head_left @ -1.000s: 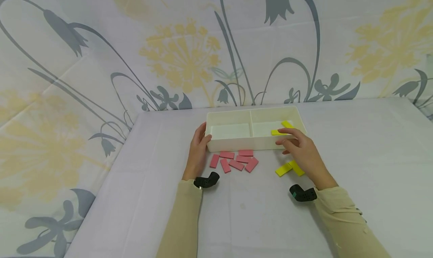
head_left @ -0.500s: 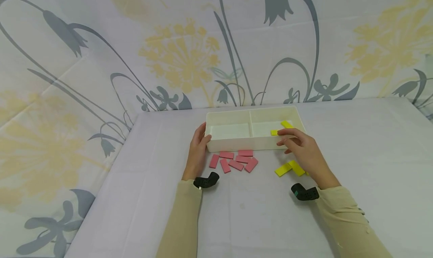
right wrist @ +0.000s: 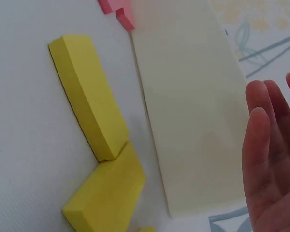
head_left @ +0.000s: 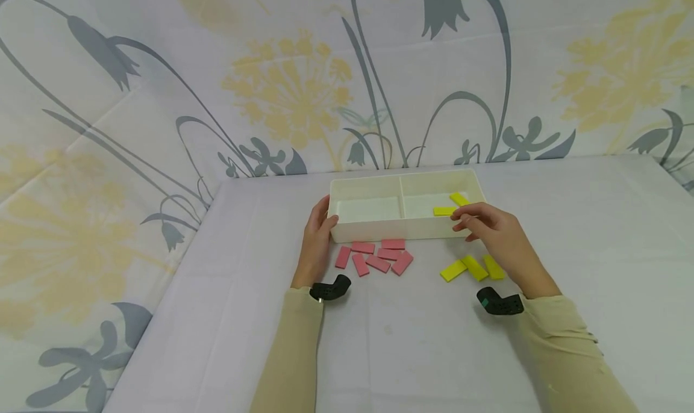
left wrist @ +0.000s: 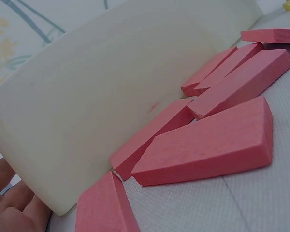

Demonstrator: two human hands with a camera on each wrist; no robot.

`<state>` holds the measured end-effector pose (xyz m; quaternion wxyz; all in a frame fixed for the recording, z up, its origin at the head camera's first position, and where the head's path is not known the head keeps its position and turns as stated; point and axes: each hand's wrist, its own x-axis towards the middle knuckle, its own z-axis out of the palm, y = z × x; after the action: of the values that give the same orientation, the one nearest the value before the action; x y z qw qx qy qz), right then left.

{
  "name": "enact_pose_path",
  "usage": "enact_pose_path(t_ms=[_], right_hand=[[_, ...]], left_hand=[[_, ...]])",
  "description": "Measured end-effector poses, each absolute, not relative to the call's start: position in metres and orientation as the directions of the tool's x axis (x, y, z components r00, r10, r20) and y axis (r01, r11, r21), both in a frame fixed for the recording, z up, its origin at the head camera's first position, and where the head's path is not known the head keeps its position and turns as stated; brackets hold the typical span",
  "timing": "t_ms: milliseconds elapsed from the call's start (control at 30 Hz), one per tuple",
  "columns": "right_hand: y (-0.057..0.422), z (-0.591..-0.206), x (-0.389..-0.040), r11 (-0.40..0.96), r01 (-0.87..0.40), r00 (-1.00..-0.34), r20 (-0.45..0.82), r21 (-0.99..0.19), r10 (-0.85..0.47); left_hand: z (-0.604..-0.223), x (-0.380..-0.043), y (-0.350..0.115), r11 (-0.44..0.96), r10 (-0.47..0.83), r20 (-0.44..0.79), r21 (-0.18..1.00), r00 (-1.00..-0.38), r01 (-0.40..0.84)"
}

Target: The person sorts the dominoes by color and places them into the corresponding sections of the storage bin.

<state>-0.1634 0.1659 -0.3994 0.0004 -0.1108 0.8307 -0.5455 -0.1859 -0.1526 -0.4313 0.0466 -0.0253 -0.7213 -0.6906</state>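
Currently, a white box (head_left: 368,230) is seen near the far edge of the desk (head_left: 406,353), split into two compartments by a divider (head_left: 403,198). Its left end is held by the left hand (head_left: 315,241): the grip is wrapped about the corner, with the thumb laid at the front and the fingers set along the end wall.

Over the front rim of the right compartment, the right hand (head_left: 496,232) is held palm inward, and its grip is kept loose, with the fingers lightly bent. Whether the nearest yellow block is touched by a fingertip cannot be told for certain, since the contact is covered by the hand itself.

In that right compartment two yellow blocks (head_left: 443,211) are lying, one along the front wall and one slanted behind it. Three loose blocks (head_left: 475,268), also yellow, are laid on the desk before the box's right end, two of them touching at a corner.

Seven pink blocks (head_left: 378,263) are scattered flat in front of the box's left half, close to its wall, some of them touching. Both arms are covered by beige sleeves (head_left: 293,347), and a small black camera (head_left: 331,288) is worn at each wrist. Behind the desk, a flowered cloth (head_left: 303,94) is hung.
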Motion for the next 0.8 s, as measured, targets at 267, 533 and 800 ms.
enact_pose_path(t_ms=[267, 533, 800], right_hand=[[0.176, -0.398, -0.167, 0.379, -0.169, -0.965, 0.076, -0.91, -0.25], [0.182, -0.4, -0.169, 0.44, -0.128, -0.94, -0.033, -0.889, -0.34], [0.185, -0.405, -0.17, 0.477, -0.058, -0.928, -0.128, -0.877, -0.349]], left_hand=[[-0.418, -0.178, -0.149, 0.085, -0.031, 0.105, 0.991, -0.994, 0.102], [-0.433, -0.188, -0.154, 0.06, -0.038, 0.101, 0.993, -0.994, 0.098], [-0.443, -0.192, -0.154, 0.074, -0.052, 0.11, 0.992, -0.993, 0.106]])
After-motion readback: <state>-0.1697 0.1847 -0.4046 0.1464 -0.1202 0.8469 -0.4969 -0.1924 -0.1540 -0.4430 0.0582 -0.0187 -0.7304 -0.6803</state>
